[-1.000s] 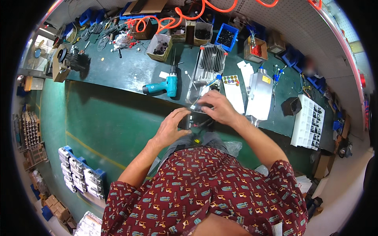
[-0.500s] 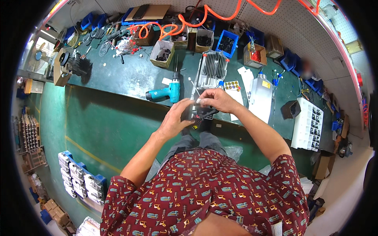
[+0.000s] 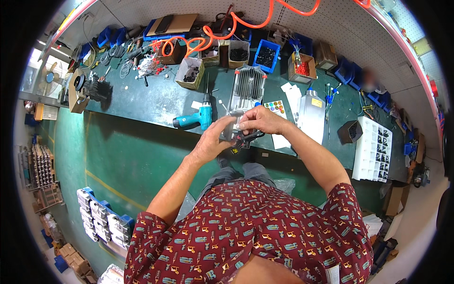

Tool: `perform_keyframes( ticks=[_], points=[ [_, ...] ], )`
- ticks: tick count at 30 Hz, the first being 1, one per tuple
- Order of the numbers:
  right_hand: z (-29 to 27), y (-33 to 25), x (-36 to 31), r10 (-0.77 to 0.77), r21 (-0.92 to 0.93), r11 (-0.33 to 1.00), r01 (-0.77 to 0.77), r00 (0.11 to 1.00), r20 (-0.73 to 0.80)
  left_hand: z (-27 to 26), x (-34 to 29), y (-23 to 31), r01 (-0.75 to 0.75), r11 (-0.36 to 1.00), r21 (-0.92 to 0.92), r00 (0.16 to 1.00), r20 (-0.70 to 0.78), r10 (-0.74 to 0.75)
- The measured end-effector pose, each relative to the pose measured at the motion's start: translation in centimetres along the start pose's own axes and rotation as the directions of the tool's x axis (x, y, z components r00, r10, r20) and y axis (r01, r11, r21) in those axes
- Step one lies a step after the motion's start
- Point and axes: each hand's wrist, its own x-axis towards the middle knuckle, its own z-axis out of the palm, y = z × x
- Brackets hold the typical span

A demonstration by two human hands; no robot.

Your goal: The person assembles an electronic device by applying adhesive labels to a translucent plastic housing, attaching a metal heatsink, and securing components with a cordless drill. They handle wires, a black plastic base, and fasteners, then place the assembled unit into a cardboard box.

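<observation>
A grey finned metal housing (image 3: 249, 84) lies at the bench's front edge, its near end partly hidden by my hands. My left hand (image 3: 210, 142) curves around the left side of this near end, fingers above and thumb below. My right hand (image 3: 263, 121) is closed in a pinch at the same spot, with a small white piece (image 3: 239, 126) at its fingertips. Just under the fingers, a bundle of dark wires and connectors (image 3: 243, 140) hangs over the bench edge. A teal cordless drill (image 3: 203, 116) lies left of the housing.
Small-part boxes, including a blue bin (image 3: 266, 56) and a carton with red parts (image 3: 302, 68), line the back. On the right stand a silver metal can (image 3: 312, 113) and a white compartment tray (image 3: 366, 151). An orange coiled hose (image 3: 222, 35) crosses above the bench.
The view has shifted slightly. My right fingertips have come lower and closer to my left hand, and the small white piece now shows below them. The drill lies still.
</observation>
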Motion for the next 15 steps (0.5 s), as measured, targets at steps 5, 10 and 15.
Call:
perform_keyframes(
  ticks=[5, 10, 15],
  points=[
    [-0.48, 0.10, -0.24, -0.008, -0.020, 1.000, 0.008, 1.000, -0.004, 0.36, 0.23, 0.03, 0.019, 1.000, -0.024, 1.000, -0.004, -0.019],
    [-0.81, 0.23, -0.32, -0.017, -0.002, 1.000, 0.017, 1.000, 0.013, 0.37, 0.46, 0.70, 0.054, 0.998, -0.043, 0.998, 0.023, -0.053],
    [-0.89, 0.08, -0.40, -0.009, 0.021, 1.000, 0.009, 1.000, 0.003, 0.16, 0.55, 0.35, 0.052, 0.998, -0.031, 0.997, 0.053, -0.050]
  ],
)
